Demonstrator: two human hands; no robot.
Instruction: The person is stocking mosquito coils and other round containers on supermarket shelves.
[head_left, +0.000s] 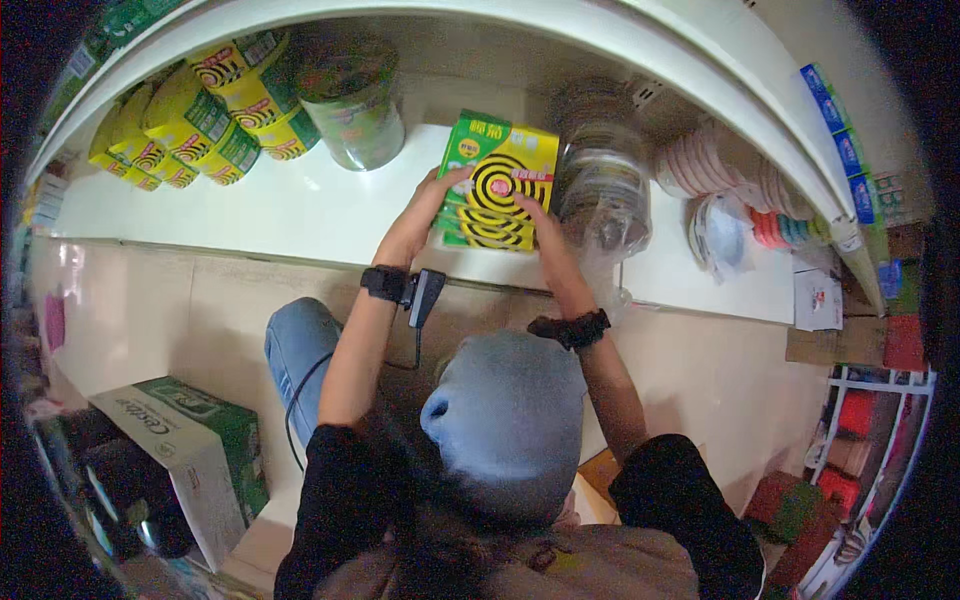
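Observation:
Both hands hold a stack of yellow and green mosquito-coil boxes (499, 184) over the front part of a white shelf (285, 210). My left hand (431, 206) grips the stack's left side, its fingers reaching onto the top box. On the other side, my right hand (544, 232) lies with a finger over the printed black spiral. The number of boxes in the stack cannot be told. Black straps circle both wrists; a small dark device with a cable sits at the left one. Just right of the stack lie round items in clear plastic wrap (606, 195).
Yellow-green round packs (225, 135) are stacked at the shelf's left, beside a clear tub (352, 112). Wrapped bowls (720, 232) stand at right. A shelf edge (480, 9) arches above. A white and green carton (180, 442) stands on the floor, lower left.

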